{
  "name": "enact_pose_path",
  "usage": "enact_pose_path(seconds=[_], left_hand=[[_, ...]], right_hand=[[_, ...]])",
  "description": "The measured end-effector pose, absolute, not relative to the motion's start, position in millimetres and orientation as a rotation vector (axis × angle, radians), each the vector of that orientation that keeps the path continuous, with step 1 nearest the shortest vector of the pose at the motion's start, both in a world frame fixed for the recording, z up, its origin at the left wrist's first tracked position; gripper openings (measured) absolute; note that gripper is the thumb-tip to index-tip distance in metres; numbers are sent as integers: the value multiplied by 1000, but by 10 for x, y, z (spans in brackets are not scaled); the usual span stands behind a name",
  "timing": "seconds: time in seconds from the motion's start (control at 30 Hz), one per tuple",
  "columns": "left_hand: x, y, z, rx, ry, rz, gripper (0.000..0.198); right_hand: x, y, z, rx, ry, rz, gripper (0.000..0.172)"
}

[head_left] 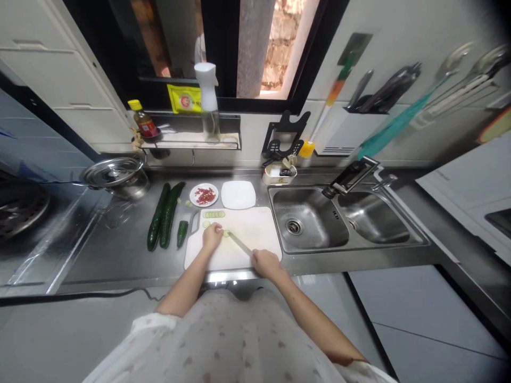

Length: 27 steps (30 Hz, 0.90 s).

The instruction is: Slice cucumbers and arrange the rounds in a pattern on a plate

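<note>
My right hand (266,263) is wrapped round the handle of a kitchen knife (241,244), whose blade slants up and left across the white cutting board (255,226). The knife's tip touches or lies beside a pale cucumber slice (226,233). Just left of that slice is my left hand (213,235), its fingers pinched together; what they hold, if anything, is too small to make out. A row of overlapping cucumber slices (214,214) lies at the board's upper left, with a single slice below it. Left of the board rests a short cucumber piece (182,233).
Two whole cucumbers (170,215) lie farther left, near a lidded steel pot (120,178). Behind the board stand a plate of chopped red pieces (205,195) and a white square dish (238,194). The double sink (315,247) is to the right, under a faucet (351,178).
</note>
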<state>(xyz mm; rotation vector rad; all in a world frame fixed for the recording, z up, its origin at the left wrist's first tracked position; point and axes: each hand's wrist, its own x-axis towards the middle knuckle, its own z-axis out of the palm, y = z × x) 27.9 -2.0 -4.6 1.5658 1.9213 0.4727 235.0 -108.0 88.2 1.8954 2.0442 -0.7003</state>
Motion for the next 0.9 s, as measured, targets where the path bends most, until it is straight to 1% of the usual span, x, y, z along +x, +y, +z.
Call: enact_pose_path(seconds=[0.4,0.9], left_hand=[[260,-7,-66,1578,1912,493,19],[258,17,-57,1574,1914,449,20]], right_hand=[[2260,-1058,938,1845,2003,-692,32],[2207,-1002,868,1805,1983,-727,30]])
